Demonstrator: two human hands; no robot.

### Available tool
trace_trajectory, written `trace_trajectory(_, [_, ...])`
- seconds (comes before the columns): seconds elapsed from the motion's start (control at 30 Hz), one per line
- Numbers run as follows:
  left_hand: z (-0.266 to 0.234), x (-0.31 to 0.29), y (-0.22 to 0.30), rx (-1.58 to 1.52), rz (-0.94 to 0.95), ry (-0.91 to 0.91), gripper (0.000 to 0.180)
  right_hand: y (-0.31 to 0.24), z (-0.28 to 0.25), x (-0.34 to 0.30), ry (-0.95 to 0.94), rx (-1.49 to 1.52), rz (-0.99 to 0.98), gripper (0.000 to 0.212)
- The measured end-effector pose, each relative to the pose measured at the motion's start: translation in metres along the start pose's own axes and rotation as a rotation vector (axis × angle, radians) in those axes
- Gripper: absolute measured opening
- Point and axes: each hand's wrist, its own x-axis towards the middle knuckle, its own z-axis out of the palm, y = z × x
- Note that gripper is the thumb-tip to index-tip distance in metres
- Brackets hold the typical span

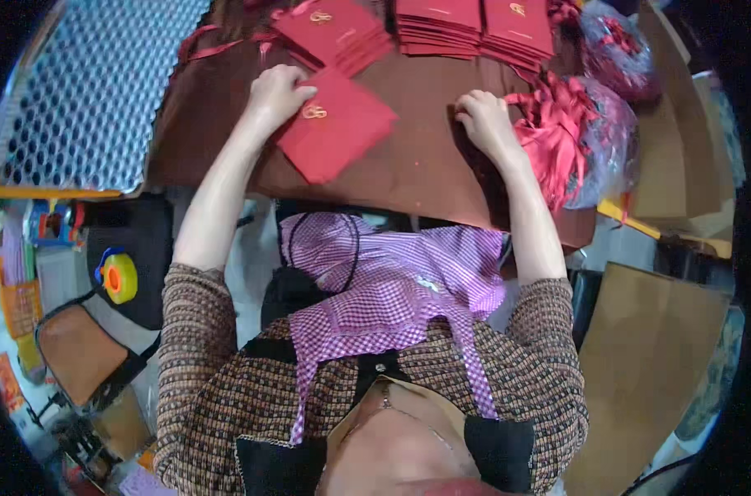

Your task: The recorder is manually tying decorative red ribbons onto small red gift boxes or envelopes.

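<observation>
A flat red gift bag (342, 136) with a gold emblem lies tilted on the brown-covered table (425, 178) in front of me. My left hand (278, 99) is closed on its upper left corner, the thumb on top. To the right, my right hand (487, 120) is low over the table with its fingers curled. Beside it lies a loose bundle of red ribbons (557, 124); whether the fingers hold anything is hidden. Just beyond my left hand is a fanned stack of similar red bags (334, 33), with red ribbon trailing at its left.
Two neat stacks of red bags (437, 25) stand at the far side. Clear plastic bags (619, 54) lie at the right, next to an open cardboard box (681, 140). A blue-white patterned panel (86, 91) covers the left. A yellow tape roll (119, 277) sits lower left.
</observation>
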Motion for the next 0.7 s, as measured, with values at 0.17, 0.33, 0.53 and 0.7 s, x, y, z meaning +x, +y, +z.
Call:
trace_trajectory(0.17, [-0.022,-0.01,0.024,-0.208,-0.036,0.054,0.025,-0.026,-0.02,-0.002,0.221,0.665,0.159,0.015])
trace_trajectory(0.33, [-0.035,-0.016,0.048,-0.47,-0.104,-0.044,0.015,-0.069,-0.05,-0.013,0.341,1.11,0.327,0.015])
trace_trajectory(0.53, [-0.019,-0.036,0.106,-1.129,-0.232,-0.119,0.025,-0.098,-0.068,-0.03,0.393,1.125,0.306,0.018])
trace_trajectory(0.7, [0.03,-0.048,0.135,-1.159,-0.197,-0.125,0.027,-0.091,-0.05,-0.047,0.407,0.784,0.248,0.012])
